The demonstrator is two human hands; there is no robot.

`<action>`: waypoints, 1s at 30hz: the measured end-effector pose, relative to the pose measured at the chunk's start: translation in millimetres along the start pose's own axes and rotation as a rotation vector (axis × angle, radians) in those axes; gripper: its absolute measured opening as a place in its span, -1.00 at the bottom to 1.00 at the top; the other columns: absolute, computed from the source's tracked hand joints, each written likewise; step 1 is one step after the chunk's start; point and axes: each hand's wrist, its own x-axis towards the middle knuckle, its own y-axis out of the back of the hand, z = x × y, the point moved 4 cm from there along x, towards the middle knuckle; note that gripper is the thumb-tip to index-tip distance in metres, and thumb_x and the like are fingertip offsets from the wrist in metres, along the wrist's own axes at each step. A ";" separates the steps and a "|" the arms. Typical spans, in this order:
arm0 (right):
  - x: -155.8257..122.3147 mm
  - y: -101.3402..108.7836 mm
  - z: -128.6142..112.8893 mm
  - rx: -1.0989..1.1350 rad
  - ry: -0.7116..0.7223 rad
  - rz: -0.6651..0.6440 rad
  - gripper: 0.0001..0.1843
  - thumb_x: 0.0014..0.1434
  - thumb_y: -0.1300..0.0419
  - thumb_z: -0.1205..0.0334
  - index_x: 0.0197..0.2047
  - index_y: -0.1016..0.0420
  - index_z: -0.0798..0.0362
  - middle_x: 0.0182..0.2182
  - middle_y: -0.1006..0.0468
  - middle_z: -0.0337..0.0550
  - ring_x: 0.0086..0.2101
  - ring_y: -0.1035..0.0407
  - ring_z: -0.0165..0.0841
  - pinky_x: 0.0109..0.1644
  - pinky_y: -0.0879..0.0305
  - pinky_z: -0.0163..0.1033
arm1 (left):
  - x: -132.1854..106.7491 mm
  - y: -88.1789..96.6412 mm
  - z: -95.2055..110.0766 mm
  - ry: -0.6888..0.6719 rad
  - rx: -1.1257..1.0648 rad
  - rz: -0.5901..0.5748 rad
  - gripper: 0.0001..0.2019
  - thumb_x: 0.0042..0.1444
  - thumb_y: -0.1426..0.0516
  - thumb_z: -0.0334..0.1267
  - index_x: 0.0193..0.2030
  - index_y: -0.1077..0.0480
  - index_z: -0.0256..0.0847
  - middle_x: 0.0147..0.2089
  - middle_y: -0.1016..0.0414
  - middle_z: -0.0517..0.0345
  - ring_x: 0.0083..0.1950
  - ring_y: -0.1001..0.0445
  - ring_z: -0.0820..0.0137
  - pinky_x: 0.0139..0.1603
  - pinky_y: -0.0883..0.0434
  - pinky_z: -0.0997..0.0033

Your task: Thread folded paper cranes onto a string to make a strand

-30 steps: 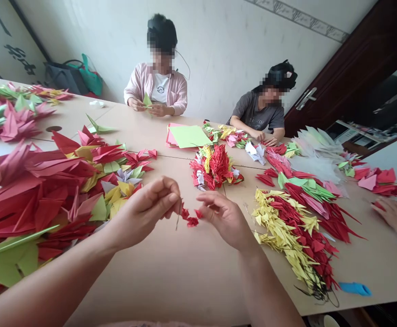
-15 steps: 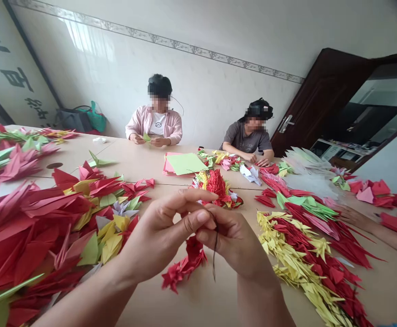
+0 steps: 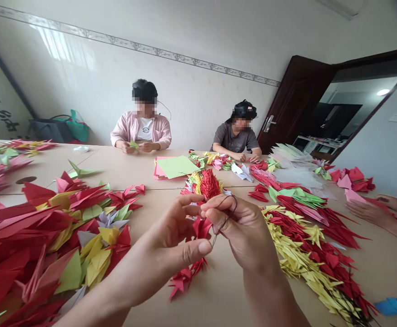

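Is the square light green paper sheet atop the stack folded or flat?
Spread flat: the square light green paper sheet shows its broad face, no fold visible.

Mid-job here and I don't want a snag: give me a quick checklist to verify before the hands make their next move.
1. Right hand has the dark thread: ok, pinched at the fingertips.
2. Thread free of loose loops: not ok, it curls slack about the right fingers.
3. Left hand at the red paper pieces: ok, thumb spread away from its fingers.
4. Left hand's hold firm: cannot tell, contact is partly hidden.
5. Thread knotted: cannot tell, too small.
6. Co-worker's hand clear of both: ok, well off to the right.
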 end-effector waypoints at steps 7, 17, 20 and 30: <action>-3.9 10.2 -3.5 0.035 0.031 0.014 -0.94 0.19 -0.33 0.21 -0.34 -0.59 -0.03 -0.38 -0.62 -0.32 -0.56 -0.30 -0.66 -0.46 -0.32 -0.55 | -0.5 10.2 -5.0 0.036 0.191 0.033 -0.73 0.17 -0.23 -0.24 0.02 -0.40 -0.10 -0.19 -0.45 0.16 -0.36 -0.36 0.49 -0.37 -0.36 0.51; -2.5 9.4 -14.3 0.323 0.021 -0.007 -0.84 0.30 -0.21 0.19 -0.32 -0.53 0.00 -0.47 -0.63 -0.31 -0.48 -0.54 -0.53 -0.52 -0.35 -0.55 | 4.8 3.3 -13.4 0.217 -0.047 -0.163 -0.75 0.14 -0.26 -0.13 -0.10 -0.37 -0.11 -0.44 -0.38 0.28 -0.51 -0.34 0.57 -0.49 -0.31 0.60; -1.3 14.7 -17.5 0.348 0.079 0.096 -0.88 0.23 -0.28 0.18 -0.34 -0.56 -0.01 -0.51 -0.61 -0.34 -0.48 -0.53 -0.52 -0.47 -0.41 -0.52 | 4.8 4.5 -15.2 0.283 -0.107 -0.131 -0.71 0.07 -0.31 -0.10 -0.12 -0.40 -0.09 -0.44 -0.34 0.32 -0.51 -0.39 0.56 -0.53 -0.30 0.65; 5.4 34.0 -24.1 0.353 0.219 0.297 -0.92 0.06 -0.42 0.19 -0.38 -0.61 -0.06 -0.53 -0.55 -0.42 -0.49 -0.49 -0.60 -0.45 -0.41 -0.59 | 4.6 1.2 -8.4 0.295 -0.292 -0.167 -0.78 0.08 -0.30 -0.12 -0.26 -0.54 -0.25 -0.38 -0.47 0.17 -0.56 -0.45 0.59 -0.53 -0.40 0.66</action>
